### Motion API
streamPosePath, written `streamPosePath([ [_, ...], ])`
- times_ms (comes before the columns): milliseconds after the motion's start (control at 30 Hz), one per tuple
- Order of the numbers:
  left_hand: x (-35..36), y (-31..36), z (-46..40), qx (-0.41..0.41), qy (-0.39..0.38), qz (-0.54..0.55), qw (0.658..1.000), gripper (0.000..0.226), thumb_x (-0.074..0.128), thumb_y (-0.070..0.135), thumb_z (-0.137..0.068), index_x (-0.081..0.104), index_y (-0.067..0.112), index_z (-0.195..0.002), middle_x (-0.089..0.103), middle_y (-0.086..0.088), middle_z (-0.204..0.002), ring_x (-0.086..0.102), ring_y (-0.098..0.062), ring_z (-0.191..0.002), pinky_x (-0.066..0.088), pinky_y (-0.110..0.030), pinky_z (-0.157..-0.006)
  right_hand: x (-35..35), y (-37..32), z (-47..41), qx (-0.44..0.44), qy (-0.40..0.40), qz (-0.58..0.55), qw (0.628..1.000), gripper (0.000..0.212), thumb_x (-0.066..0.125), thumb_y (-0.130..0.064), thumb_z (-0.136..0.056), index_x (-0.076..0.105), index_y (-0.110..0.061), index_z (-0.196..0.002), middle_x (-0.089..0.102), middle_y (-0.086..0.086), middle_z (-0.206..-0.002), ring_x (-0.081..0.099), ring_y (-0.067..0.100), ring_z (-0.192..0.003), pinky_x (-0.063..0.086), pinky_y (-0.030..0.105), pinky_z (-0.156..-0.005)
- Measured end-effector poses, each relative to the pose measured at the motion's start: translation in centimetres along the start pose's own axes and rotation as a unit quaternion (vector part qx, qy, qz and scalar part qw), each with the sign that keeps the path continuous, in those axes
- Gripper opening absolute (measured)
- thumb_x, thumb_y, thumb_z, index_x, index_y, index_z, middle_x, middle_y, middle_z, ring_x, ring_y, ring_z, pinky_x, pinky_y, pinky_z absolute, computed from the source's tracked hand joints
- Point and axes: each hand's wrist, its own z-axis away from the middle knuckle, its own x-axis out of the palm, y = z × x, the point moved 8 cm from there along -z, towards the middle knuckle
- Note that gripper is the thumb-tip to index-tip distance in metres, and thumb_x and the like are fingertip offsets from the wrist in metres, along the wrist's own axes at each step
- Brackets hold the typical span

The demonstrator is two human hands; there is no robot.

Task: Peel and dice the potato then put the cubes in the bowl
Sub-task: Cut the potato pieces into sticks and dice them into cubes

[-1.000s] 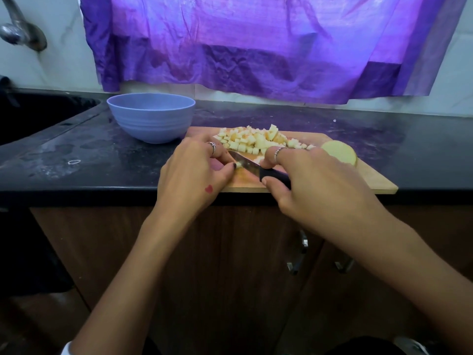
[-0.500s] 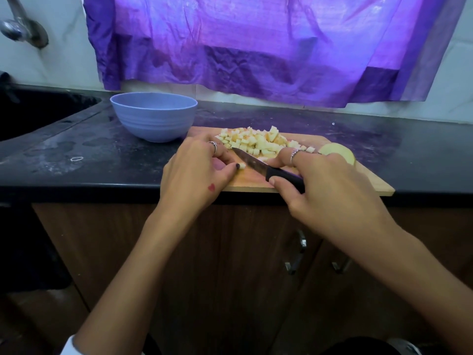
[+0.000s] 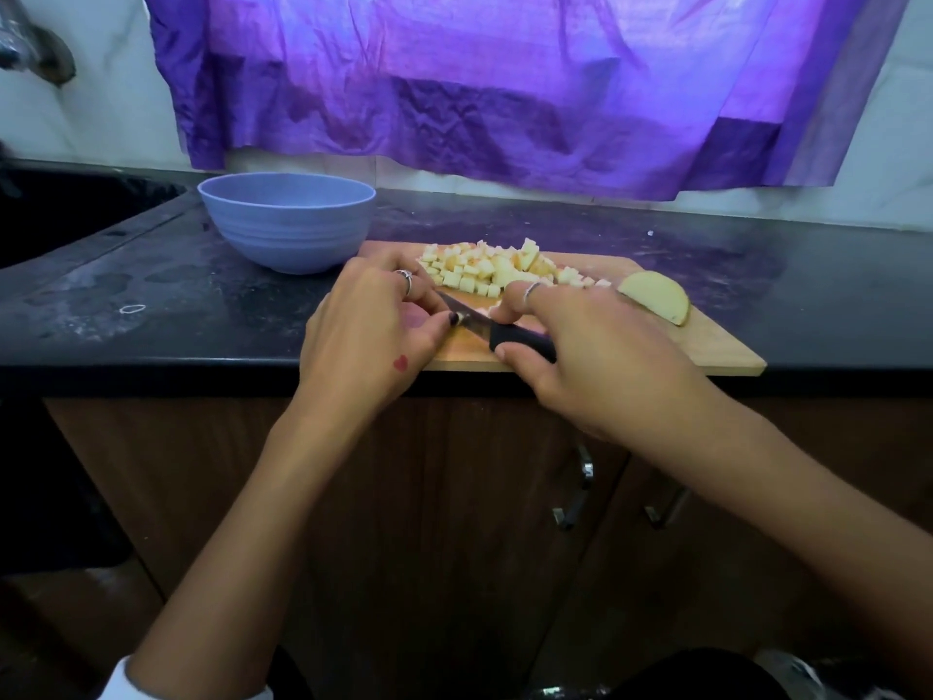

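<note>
Potato cubes (image 3: 497, 267) heaped on board (image 3: 707, 351) | right hand (image 3: 595, 356) fingers clench knife (image 3: 520, 341) | left hand (image 3: 368, 336) pinches piece

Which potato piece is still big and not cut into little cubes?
The rounded potato chunk at the cutting board's right end; the others are small cubes piled together.

Black stone countertop (image 3: 151, 315), dusty and smudged. Resting directly on it: a pale blue ribbed plastic bowl (image 3: 288, 222) at rear left, and a rectangular wooden cutting board (image 3: 717, 351) at the front edge, just beside the bowl.
</note>
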Motion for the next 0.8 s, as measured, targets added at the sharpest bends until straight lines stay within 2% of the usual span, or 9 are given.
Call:
streamPosePath([
  [67,0.0,0.0,0.0,-0.004,-0.005,0.000,1.000,0.006,0.071,0.029,-0.083,0.072,0.023,-0.083,0.056,0.011,-0.107,0.050,-0.009,-0.103,0.040,-0.030,-0.074,-0.3,-0.9,0.3,-0.050,0.012,0.079,0.996,0.027,0.046,-0.038,-0.097,0.044,-0.040,-0.124,0.055,-0.006,-0.089,0.058,0.019,-0.088,0.039,0.029,-0.060],
  [133,-0.1,0.1,0.1,-0.008,-0.010,-0.001,1.000,0.005,0.070,0.030,-0.084,0.072,0.025,-0.083,0.056,0.011,-0.109,0.050,-0.010,-0.103,0.042,-0.032,-0.075,-0.7,-1.0,0.4,-0.067,0.027,0.112,0.991,0.029,0.043,-0.039,-0.098,0.041,-0.041,-0.127,0.058,-0.003,-0.092,0.060,0.022,-0.091,0.036,0.030,-0.060],
  [233,-0.1,0.3,0.1,-0.006,-0.023,0.006,1.000,0.007,0.069,0.029,-0.085,0.074,0.024,-0.086,0.057,0.013,-0.107,0.052,-0.010,-0.100,0.048,-0.039,-0.079,-1.3,0.4,0.6,-0.009,0.036,0.057,0.998,0.028,0.046,-0.041,-0.096,0.047,-0.036,-0.124,0.063,-0.001,-0.104,0.058,0.022,-0.100,0.036,0.030,-0.066],
  [367,-0.2,0.5,0.1,-0.006,-0.023,0.013,1.000,0.006,0.068,0.026,-0.085,0.074,0.024,-0.083,0.057,0.014,-0.104,0.053,-0.008,-0.096,0.049,-0.039,-0.081,-1.1,0.8,1.8,0.032,0.023,-0.024,0.999,0.029,0.052,-0.039,-0.094,0.051,-0.036,-0.122,0.054,-0.008,-0.094,0.049,0.013,-0.089,0.032,0.028,-0.065],
  [667,-0.5,0.6,0.2,-0.003,0.000,-0.007,1.000,0.010,0.068,0.023,-0.086,0.074,0.016,-0.091,0.055,0.007,-0.105,0.041,-0.004,-0.092,0.039,-0.027,-0.078,-1.0,-0.6,1.7,0.000,0.028,0.008,1.000,0.029,0.050,-0.041,-0.095,0.051,-0.034,-0.123,0.063,-0.004,-0.104,0.056,0.015,-0.095,0.034,0.024,-0.055],
  [800,-0.4,0.6,0.0,-0.006,0.007,-0.010,1.000,0.010,0.068,0.022,-0.086,0.073,0.014,-0.088,0.051,0.009,-0.100,0.041,-0.003,-0.085,0.040,-0.027,-0.081,-0.6,-1.3,1.4,-0.015,0.039,0.037,0.998,0.029,0.048,-0.042,-0.096,0.049,-0.035,-0.124,0.058,-0.007,-0.096,0.057,0.015,-0.093,0.036,0.027,-0.062],
])
